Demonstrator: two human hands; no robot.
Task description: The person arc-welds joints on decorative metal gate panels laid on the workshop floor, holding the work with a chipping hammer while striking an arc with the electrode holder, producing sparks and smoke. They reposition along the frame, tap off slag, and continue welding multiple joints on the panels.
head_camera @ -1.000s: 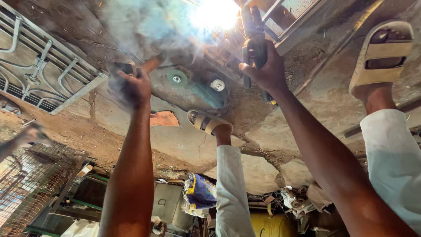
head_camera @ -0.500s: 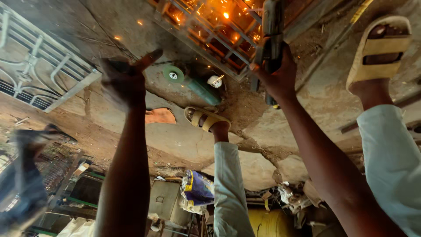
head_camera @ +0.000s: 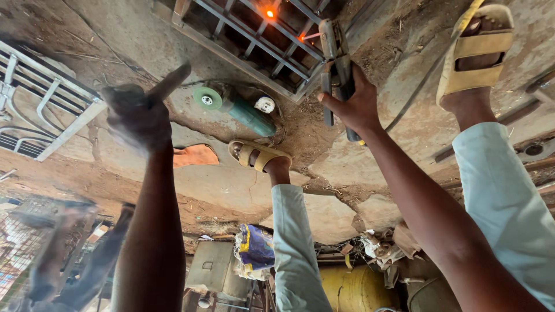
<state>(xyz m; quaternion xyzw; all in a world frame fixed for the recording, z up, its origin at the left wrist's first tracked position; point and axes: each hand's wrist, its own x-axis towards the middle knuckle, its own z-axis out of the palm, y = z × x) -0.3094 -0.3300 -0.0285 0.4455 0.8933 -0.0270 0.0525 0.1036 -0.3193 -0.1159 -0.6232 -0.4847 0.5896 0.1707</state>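
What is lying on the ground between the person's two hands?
In the head view, a green angle grinder lies on the cracked ground between the left hand and the right hand.

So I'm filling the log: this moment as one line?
left hand: grips hammer | right hand: holds electrode holder | grille: glowing weld spots | grinder: lying on ground

A green angle grinder (head_camera: 234, 107) lies between the two sets of fingers, above a sandalled foot (head_camera: 257, 155); a yellow cylinder (head_camera: 355, 289) lies far below.
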